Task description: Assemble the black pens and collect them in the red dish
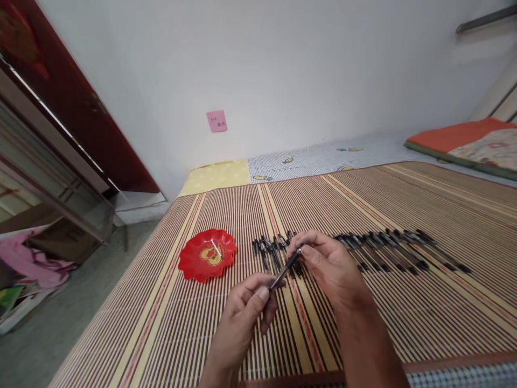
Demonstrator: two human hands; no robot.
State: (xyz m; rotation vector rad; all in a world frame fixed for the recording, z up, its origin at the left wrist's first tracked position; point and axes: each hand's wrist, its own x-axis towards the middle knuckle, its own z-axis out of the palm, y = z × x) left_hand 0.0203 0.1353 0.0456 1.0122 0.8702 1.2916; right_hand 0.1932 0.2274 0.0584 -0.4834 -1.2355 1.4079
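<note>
Between my two hands a black pen (286, 268) is held at a slant above the striped mat. My left hand (250, 304) pinches its lower end between thumb and fingers. At the upper end, the fingertips of my right hand (327, 264) close on the dark part of the pen. Behind my hands lies a row of several black pens (270, 253), partly covered by my right hand. More black pens (388, 250) continue the row to the right. To the left sits a red scalloped plate (189, 264) with a thin white stick-like piece (217, 248) in it.
The striped bamboo mat (181, 345) covers the bed. A folded orange cloth (456, 134) lies at the far right. A pink note (217, 121) is stuck on the white wall. At left are a dark red door (92, 113) and pink cloth (38, 258) by the floor.
</note>
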